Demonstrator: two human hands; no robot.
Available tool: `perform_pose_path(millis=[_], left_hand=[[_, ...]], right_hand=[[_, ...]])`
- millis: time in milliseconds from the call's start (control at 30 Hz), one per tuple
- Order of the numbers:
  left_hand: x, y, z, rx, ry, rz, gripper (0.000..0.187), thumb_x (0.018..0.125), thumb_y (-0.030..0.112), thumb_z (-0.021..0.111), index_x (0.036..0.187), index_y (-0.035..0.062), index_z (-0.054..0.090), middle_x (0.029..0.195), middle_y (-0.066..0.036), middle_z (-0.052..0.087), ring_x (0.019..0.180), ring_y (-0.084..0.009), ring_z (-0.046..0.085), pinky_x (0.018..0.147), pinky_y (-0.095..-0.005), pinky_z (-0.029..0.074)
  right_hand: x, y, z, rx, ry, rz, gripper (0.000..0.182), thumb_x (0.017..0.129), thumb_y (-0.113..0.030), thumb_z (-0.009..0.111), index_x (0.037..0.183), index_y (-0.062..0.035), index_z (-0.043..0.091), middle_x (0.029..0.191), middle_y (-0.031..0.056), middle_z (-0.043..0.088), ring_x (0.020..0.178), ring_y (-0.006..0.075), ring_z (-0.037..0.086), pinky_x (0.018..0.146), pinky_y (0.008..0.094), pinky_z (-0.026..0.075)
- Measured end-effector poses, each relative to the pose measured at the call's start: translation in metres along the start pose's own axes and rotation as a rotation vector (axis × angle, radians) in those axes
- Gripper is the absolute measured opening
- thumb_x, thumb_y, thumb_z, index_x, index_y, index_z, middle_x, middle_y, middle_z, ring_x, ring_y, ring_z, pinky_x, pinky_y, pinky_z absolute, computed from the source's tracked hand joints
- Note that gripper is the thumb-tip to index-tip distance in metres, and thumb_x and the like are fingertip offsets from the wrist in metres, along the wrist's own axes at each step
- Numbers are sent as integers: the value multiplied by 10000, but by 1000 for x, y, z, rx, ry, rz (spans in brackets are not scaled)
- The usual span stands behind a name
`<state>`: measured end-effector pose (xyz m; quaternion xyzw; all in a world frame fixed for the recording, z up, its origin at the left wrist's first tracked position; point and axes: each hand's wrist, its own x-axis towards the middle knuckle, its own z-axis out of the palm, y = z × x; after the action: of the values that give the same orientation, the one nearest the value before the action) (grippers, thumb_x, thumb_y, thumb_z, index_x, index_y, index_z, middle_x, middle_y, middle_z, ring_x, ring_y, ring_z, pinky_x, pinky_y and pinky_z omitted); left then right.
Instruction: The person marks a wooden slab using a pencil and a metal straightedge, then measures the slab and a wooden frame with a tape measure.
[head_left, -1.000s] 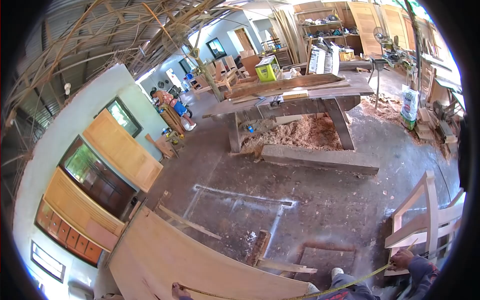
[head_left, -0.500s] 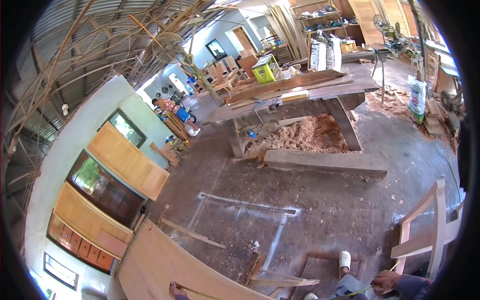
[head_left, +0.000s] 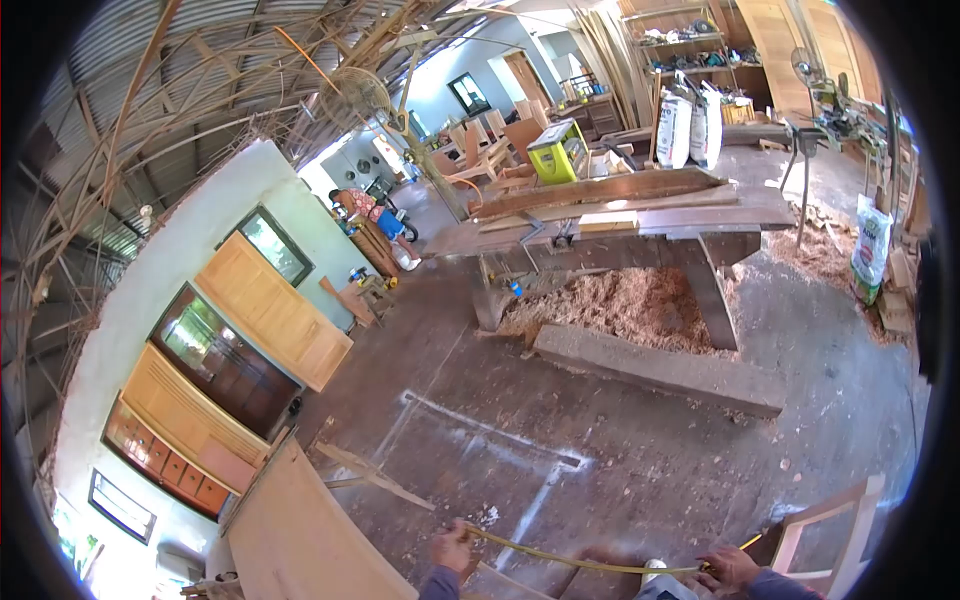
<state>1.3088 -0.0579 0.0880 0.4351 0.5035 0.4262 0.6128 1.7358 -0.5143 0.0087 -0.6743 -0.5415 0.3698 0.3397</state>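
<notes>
A yellow measuring tape [head_left: 590, 563] stretches between my two hands, sagging slightly above the floor. My left hand [head_left: 451, 548] is closed on one part of it, beside the curved edge of a large wooden panel [head_left: 300, 525]. My right hand [head_left: 733, 571] grips the tape on the other side, fingers bent round it. A short yellow piece shows past the right fingers, close to a pale wooden frame [head_left: 850, 535] at the lower right. Whether a tape case sits in either hand is hidden. Part of my light shoe [head_left: 653, 570] shows below the tape.
A long workbench [head_left: 660, 250] stands ahead, with wood shavings [head_left: 620, 310] under it and a heavy beam [head_left: 660, 370] before it. A loose wooden strip [head_left: 380, 478] lies on the floor. Doors lean on the left wall. Another person [head_left: 375, 215] bends near that wall.
My left hand has risen and moved right, away from the panel, bringing the tape up into view. My right hand has shifted slightly left. The view has tilted a little.
</notes>
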Motion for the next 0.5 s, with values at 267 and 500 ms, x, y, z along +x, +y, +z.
perform_pose_path(millis=[267, 500], left_hand=[[-54, -74, 216, 30, -384, -339, 255, 917, 219, 735, 1068, 19, 688, 931, -76, 681, 831, -187, 656, 779, -330, 544], [-79, -28, 324, 519, -776, -94, 204, 893, 183, 747, 1041, 42, 751, 909, -45, 744, 824, -110, 667, 752, -247, 520]], right_hand=[[78, -52, -24, -202, 86, 199, 462, 936, -321, 614, 1322, -76, 551, 1012, 182, 711, 1012, 424, 627, 879, 507, 505], [159, -83, -55, 29, 250, 77, 489, 911, -338, 663, 1294, -50, 568, 1011, 201, 705, 942, 383, 680, 858, 464, 540]])
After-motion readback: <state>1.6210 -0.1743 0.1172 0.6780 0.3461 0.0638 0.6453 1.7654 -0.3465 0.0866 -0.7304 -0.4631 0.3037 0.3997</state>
